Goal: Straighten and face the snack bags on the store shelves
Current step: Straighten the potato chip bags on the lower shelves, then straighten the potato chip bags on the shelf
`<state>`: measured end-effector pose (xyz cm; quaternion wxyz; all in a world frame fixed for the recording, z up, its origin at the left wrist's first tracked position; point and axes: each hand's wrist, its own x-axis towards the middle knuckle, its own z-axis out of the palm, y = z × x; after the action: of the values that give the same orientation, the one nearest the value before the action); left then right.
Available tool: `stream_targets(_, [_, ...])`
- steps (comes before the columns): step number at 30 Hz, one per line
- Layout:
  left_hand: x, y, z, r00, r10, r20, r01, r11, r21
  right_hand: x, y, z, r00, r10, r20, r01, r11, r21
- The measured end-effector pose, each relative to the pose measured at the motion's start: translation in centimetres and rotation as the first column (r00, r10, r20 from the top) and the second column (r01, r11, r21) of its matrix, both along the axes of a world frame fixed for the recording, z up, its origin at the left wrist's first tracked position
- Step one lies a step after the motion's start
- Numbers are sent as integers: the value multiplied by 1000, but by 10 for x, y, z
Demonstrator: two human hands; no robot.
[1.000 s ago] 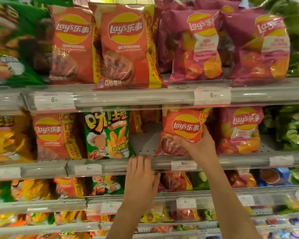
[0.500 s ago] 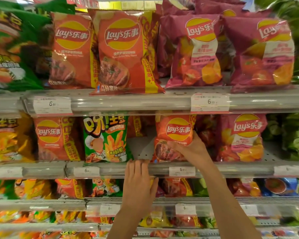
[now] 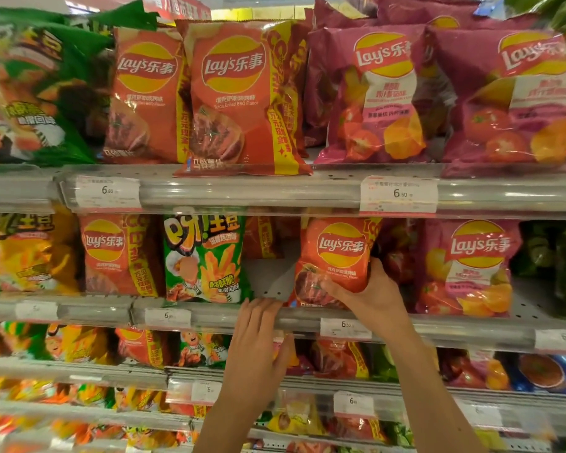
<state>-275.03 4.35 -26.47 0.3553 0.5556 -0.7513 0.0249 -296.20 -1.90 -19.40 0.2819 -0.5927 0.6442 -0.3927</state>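
Since the earlier frame, I saw the orange bag lowered upright onto the middle shelf; right hand pinched its lower corner, left hand rested flat, fingers together, on the shelf edge.

**Chip shelves, front to front**

The top shelf carries a green bag, two orange Lay's bags and two magenta ones — one orange bag overhangs the front edge. The middle shelf holds a yellow bag, an orange bag, a green fries bag, a bare patch, another orange bag and a magenta bag. Price tags sit along both rails.
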Motion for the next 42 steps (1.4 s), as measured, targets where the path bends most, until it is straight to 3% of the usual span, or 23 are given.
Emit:
stream_targets(3, [12,9,1,990,-23,-139,13,998,-67,2,2,-2,1000,-15,-19,15,1000,-8])
stream_targets(8, [58,11,-2,964,142,-225,-203,940,-275,9,8,-4,997,-77,16,78,996,-47])
stream_targets(13, [125,0,0,919,281,-277,-352,901,-253,25,17,-9,963,-260,73,267,956,-123])
stream_targets(18, [194,-2,4,912,275,-303,-350,908,-229,67,39,-11,834,-542,102,537,756,-374])
stream_targets(22, [234,-6,12,882,243,-403,-336,924,-180,121,52,-14,812,-559,170,552,639,-535])
stream_targets(33, [303,-14,30,849,184,-496,-223,975,-21,221,59,-23,893,-282,351,408,835,-370])
stream_targets(37, [309,-21,42,838,165,-520,-188,982,9,227,57,-13,915,-241,324,353,867,-352])
stream_targets(42, [305,-35,58,804,143,-577,-50,984,174,228,46,-4,945,-139,296,224,934,-278])
